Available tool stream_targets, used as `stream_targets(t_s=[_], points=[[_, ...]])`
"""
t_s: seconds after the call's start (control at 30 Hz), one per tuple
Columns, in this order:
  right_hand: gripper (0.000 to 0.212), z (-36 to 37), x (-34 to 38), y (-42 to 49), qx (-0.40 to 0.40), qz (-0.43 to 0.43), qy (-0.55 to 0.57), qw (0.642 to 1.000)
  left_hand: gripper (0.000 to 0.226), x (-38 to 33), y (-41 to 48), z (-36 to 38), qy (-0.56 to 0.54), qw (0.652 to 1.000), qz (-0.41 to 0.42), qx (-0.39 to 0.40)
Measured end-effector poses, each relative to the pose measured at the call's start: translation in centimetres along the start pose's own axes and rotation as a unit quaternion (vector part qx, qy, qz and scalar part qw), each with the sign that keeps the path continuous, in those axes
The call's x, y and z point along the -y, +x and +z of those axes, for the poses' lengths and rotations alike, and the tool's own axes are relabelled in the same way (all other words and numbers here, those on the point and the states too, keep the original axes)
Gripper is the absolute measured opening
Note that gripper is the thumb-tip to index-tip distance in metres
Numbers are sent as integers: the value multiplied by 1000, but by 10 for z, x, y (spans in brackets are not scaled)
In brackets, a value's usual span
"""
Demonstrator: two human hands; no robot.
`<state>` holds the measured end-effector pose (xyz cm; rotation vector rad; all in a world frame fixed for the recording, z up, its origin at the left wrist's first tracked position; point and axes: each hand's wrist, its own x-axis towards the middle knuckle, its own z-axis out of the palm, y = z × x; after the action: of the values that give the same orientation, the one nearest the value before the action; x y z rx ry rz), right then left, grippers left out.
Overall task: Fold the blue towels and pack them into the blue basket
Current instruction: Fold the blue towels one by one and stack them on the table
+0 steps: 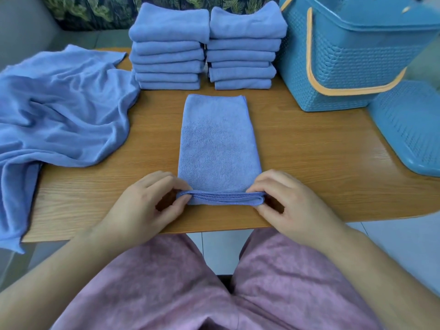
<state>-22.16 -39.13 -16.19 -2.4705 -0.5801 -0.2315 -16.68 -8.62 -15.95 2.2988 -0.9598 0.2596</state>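
Observation:
A blue towel (217, 144), folded into a long narrow strip, lies lengthwise in the middle of the wooden table (309, 163). My left hand (147, 201) pinches its near left corner and my right hand (288, 203) pinches its near right corner, lifting the near edge slightly. Two stacks of folded blue towels (167, 46) (245, 46) stand side by side at the back. The blue basket (345, 58) with orange handles stands at the back right.
A heap of unfolded blue towels (59, 110) covers the table's left side and hangs over its edge. The basket's blue lid (409, 125) lies at the right edge. My lap in pink trousers is below the table's near edge.

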Motion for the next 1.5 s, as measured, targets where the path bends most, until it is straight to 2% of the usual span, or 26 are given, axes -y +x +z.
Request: stream_targets(t_s=[0.13, 0.27, 0.33, 0.47, 0.53, 0.63, 0.73, 0.83, 1.03, 1.27, 1.37, 1.43, 1.5], points=[[18, 3, -3, 0, -29, 6, 24, 999, 28, 0, 0, -3, 1, 999, 33, 11], [17, -1, 1, 0, -44, 54, 73, 995, 41, 1, 0, -3, 19, 997, 51, 57], [14, -5, 5, -1, -48, 74, 69, 994, 29, -2, 0, -5, -8, 998, 44, 50], [13, -22, 14, -1, -35, 99, 106, 989, 15, -13, 0, -17, -112, 993, -39, 23], [15, -32, 17, 7, -34, 99, 138, 985, 17, -17, 8, -23, -160, 984, -84, 9], [15, -42, 11, 33, -51, 102, 149, 982, 30, -12, 34, -28, -243, 960, -138, -7], [15, -44, -2, 70, -79, 129, 139, 979, 21, 4, 69, -29, -269, 941, -203, -37], [19, -40, -20, 110, -117, 165, 160, 966, 6, 24, 105, -25, -247, 932, -256, -64], [13, -24, -59, 166, -131, 192, 115, 966, 13, 65, 151, -5, -193, 925, -316, -85], [8, -3, -82, 188, -109, 245, 70, 961, 16, 86, 170, 14, -129, 922, -355, -89], [11, -7, -75, 188, -112, 262, 73, 956, 18, 82, 169, 9, -67, 933, -340, -102], [23, -13, -58, 181, -136, 227, 49, 963, 14, 71, 161, 5, -4, 956, -265, -127], [35, -12, -31, 170, -143, 152, 11, 978, 21, 54, 149, 9, 3, 980, -160, -115]])
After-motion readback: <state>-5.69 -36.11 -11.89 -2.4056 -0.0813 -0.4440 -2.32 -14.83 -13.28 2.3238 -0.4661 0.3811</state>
